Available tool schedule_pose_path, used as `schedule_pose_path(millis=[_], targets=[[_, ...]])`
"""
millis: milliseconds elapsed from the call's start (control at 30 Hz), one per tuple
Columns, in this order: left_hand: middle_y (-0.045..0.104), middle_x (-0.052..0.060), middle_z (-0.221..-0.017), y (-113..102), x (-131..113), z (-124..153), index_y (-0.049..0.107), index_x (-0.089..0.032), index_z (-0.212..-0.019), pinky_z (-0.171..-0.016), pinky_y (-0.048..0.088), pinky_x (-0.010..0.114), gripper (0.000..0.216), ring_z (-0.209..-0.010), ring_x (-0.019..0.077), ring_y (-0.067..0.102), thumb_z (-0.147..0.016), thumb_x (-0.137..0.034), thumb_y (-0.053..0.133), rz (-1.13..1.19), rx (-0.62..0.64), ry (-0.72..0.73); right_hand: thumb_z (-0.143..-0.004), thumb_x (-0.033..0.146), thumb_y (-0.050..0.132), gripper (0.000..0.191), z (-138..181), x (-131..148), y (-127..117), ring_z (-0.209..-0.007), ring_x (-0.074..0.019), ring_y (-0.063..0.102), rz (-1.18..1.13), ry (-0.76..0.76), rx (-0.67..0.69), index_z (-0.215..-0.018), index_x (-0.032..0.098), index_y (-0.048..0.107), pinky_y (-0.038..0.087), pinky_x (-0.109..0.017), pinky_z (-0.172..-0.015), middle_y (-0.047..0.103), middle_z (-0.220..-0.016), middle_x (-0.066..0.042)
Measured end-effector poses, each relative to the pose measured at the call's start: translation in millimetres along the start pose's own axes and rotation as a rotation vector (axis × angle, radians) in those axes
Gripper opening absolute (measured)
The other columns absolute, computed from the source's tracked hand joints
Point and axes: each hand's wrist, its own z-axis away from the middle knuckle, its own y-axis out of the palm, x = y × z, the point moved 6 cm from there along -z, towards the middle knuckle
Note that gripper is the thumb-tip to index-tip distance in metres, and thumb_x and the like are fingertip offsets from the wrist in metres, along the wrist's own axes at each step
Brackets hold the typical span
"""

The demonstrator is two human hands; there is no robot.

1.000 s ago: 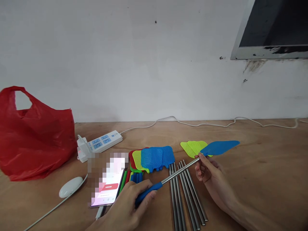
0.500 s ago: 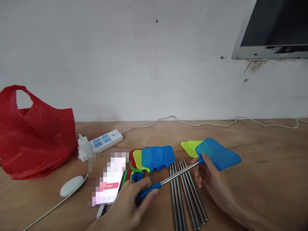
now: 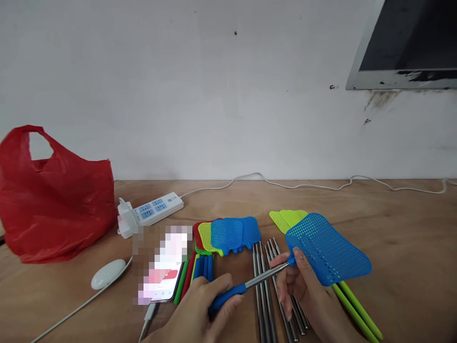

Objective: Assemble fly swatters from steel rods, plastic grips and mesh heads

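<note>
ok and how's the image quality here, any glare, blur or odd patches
In the head view, the phone screen glares, with blocky pixelation over part of it; in the head view, the metal rods catch thin highlights, and the table looks darker toward the lower right; also in the head view, the held blue mesh head shows no strong blur.

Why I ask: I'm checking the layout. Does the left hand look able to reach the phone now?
Probably yes: the phone lies beside the left hand, nothing covering its lower part. That hand holds a blue handle, though, so grasping might require letting go.
</note>
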Motion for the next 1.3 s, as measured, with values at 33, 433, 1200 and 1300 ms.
schedule_pose_path(millis=[33,433,1200,1300], targets=[[0.064,0.001,-0.072,0.3,-0.5,0.1,0.058,-0.024,-0.083,-0.062,0.04,0.028,0.043,-0.069,0.019,0.058,-0.103,-0.054,0.035,0.003,-0.004,0.003,-0.079,0.071,0.062,0.054,0.7,-1.8,0.2,-0.032,-0.0124,0.052,-0.004,0.013,0.005,-0.077,0.017,0.07,0.043,-0.022,-0.032,0.061,-0.047,0.0],[0.061,-0.001,-0.078,-8.8,-8.4,-8.5,0.057,-0.022,-0.085,-0.07,0.042,0.027,0.041,-0.076,0.018,0.057,-0.104,-0.051,0.034,0.109,0.161,-0.08,-0.076,0.048,0.079,0.03,0.8,21.0,9.7,-0.059,-0.0161,0.064,0.031,-0.043,0.042,-0.085,0.021,0.072,0.051,-0.023,-0.043,0.069,-0.075,-0.003],[0.065,0.004,-0.072,-18.0,13.2,-23.4,0.046,-0.023,-0.074,-0.061,0.037,0.032,0.027,-0.067,0.0231,0.063,-0.099,-0.025,0.035,-0.465,-0.004,-0.004,-0.084,0.042,0.057,0.041,-52.8,53.3,-61.6,-0.044,-0.0141,0.039,1.302,-0.43,-0.233,-0.051,0.024,0.043,0.022,-0.029,-0.051,0.044,-0.043,0.003],[0.064,0.003,-0.071,-17.7,15.9,-23.0,0.044,-0.023,-0.071,-0.06,0.036,0.031,0.029,-0.065,0.0219,0.061,-0.099,-0.026,0.035,-0.455,-0.017,-0.013,-0.083,0.037,0.054,0.037,-54.3,52.2,-62.1,-0.049,-0.0158,0.042,1.425,-0.42,-0.206,-0.052,0.023,0.039,0.02,-0.031,-0.053,0.048,-0.048,0.001]])
